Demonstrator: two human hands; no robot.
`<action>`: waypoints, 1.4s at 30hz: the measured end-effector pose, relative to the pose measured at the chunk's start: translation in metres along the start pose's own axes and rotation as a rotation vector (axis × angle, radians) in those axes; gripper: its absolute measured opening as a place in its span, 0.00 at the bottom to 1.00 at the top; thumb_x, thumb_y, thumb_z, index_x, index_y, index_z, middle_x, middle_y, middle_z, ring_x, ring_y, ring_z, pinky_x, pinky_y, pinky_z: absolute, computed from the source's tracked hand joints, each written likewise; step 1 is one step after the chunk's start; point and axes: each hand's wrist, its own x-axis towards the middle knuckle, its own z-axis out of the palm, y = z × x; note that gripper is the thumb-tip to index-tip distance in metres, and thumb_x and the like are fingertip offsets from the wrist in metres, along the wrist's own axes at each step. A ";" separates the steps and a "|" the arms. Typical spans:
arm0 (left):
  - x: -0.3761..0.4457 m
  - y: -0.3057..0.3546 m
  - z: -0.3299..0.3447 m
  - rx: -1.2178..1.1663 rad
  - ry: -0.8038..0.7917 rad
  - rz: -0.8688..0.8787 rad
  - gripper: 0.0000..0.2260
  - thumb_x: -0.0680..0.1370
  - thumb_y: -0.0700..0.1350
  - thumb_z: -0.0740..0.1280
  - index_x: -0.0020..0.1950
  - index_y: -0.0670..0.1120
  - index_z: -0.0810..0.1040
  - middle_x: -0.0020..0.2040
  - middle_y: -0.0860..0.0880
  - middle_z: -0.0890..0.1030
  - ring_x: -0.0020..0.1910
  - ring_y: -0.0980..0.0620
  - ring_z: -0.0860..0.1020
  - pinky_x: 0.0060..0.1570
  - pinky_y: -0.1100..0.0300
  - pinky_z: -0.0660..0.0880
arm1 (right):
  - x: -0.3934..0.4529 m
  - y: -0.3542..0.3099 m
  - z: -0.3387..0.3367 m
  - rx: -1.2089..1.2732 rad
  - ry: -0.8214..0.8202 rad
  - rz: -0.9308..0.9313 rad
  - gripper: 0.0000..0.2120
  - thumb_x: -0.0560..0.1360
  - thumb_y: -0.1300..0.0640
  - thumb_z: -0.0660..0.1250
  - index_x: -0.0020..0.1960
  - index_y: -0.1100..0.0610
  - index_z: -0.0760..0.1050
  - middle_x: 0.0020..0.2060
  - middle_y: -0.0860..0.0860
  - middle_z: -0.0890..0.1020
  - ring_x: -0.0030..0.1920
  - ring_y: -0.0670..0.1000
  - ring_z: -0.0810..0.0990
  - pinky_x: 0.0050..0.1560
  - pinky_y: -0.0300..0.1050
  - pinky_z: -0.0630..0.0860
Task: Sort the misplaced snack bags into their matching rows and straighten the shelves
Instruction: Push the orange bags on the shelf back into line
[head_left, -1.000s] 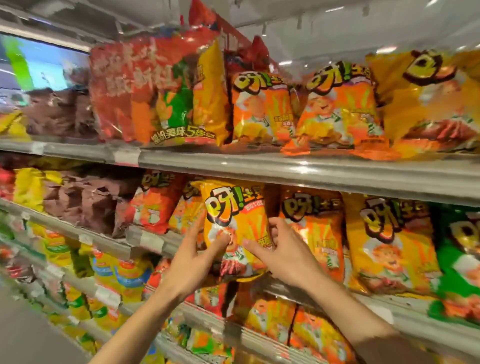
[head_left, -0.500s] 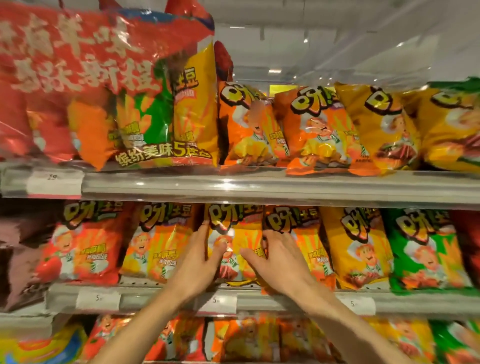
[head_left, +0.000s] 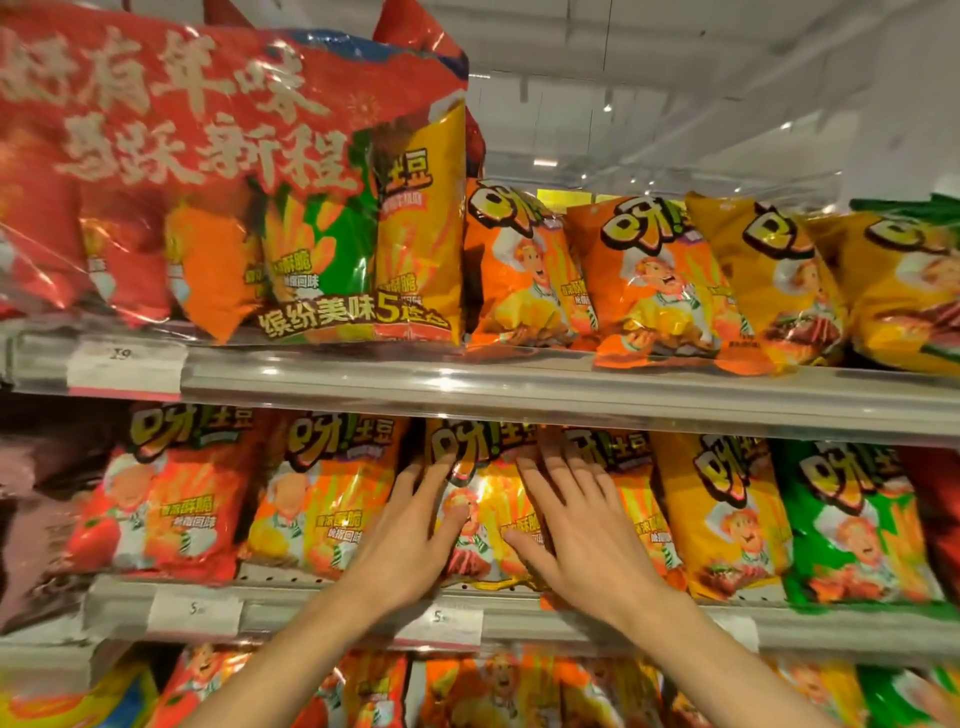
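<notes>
Six chip bags are standing on the middle shelf (head_left: 519, 621): one red, three orange, one yellow, one green. Two hands are pressing flat on the third bag (head_left: 480, 512) at 6 o'clock. The left hand (head_left: 410, 540) and right hand (head_left: 584, 535) are lying open, fingers spread, gripping nothing. A big red multipack (head_left: 208, 171) is sitting at 10 o'clock above.

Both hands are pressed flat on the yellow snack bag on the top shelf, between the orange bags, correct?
Not quite: the head view shows the left hand and right hand flat on the yellow snack bag on the middle shelf, under the top one. It does sit between orange bags.
</notes>
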 end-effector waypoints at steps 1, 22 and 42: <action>0.001 0.000 0.001 0.029 -0.020 -0.007 0.27 0.82 0.63 0.52 0.80 0.60 0.50 0.80 0.47 0.54 0.76 0.46 0.63 0.71 0.50 0.66 | -0.001 0.001 0.002 -0.004 -0.038 -0.011 0.33 0.81 0.33 0.50 0.77 0.53 0.64 0.71 0.55 0.73 0.71 0.59 0.69 0.72 0.55 0.57; 0.005 -0.015 0.023 -0.010 0.039 0.029 0.26 0.84 0.60 0.50 0.81 0.62 0.46 0.81 0.47 0.51 0.75 0.45 0.65 0.66 0.51 0.69 | 0.003 0.003 0.021 0.063 -0.158 -0.013 0.33 0.81 0.33 0.39 0.81 0.46 0.42 0.80 0.48 0.55 0.80 0.53 0.45 0.77 0.59 0.40; -0.016 0.097 0.055 -0.004 0.257 0.124 0.21 0.80 0.56 0.59 0.72 0.52 0.69 0.66 0.51 0.73 0.64 0.50 0.75 0.59 0.53 0.73 | -0.041 0.094 -0.042 0.264 0.016 0.254 0.20 0.80 0.43 0.60 0.66 0.53 0.71 0.56 0.50 0.79 0.55 0.54 0.80 0.48 0.49 0.75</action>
